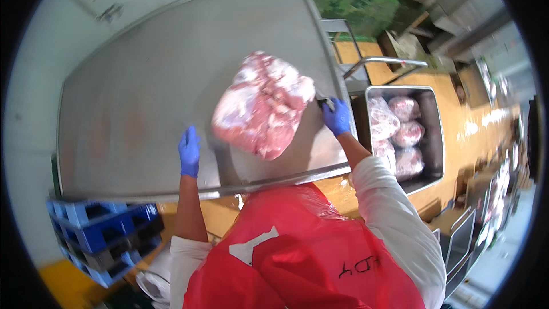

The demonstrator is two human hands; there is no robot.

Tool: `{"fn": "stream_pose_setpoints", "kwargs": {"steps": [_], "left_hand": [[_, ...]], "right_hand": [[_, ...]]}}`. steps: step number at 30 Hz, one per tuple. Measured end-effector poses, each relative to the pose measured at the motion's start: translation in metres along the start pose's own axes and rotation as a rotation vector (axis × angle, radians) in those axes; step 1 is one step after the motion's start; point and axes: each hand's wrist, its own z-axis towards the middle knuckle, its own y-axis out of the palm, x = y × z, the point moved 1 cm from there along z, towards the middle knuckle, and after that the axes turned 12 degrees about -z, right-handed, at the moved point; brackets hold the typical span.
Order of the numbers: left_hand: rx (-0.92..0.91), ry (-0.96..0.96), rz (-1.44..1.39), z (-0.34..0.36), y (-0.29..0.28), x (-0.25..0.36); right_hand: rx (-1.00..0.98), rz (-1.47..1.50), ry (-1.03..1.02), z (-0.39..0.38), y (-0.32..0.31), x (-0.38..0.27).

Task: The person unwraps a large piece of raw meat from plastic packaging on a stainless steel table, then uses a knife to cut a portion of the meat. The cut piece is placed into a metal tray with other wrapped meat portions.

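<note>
A broad metal surface (148,80) filled much of the view. Blue and grey pallets (103,234) stood stacked near its lower left corner. To its right, a metal tub (439,137) held wrapped pieces (405,109). A large cut of raw meat (266,109) lay on the surface between the gloved hands. The left hand (189,150), fingers extended, held nothing; the right hand (337,117) was closed around a dark-handled knife (326,103) just beside the meat.

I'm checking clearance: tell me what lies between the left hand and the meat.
Just the grey metal tabletop lies between the left hand and the meat in the head view.
</note>
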Motion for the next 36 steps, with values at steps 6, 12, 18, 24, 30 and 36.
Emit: {"fn": "stream_pose_setpoints", "kwargs": {"steps": [6,12,18,24,30,36], "left_hand": [[-0.388,-0.321,-0.608,0.024,0.084,-0.039],[-0.461,-0.303,-0.672,0.04,0.085,-0.065],[-0.413,-0.351,-0.559,0.053,0.078,-0.057],[-0.442,-0.368,-0.542,0.078,0.073,-0.056],[-0.464,-0.361,-0.49,0.075,0.081,-0.018],[-0.551,-0.376,-0.46,0.035,0.1,-0.034]], "right_hand": [[-0.479,0.807,-0.072,0.106,0.02,-0.095],[-0.491,0.65,-0.021,0.117,0.048,-0.103],[-0.559,0.77,0.192,0.067,0.06,-0.084],[-0.84,1.331,0.546,-0.026,0.04,-0.103],[-0.914,1.742,0.692,-0.046,-0.002,-0.116],[-0.849,1.742,0.697,-0.099,-0.028,-0.083]]}}
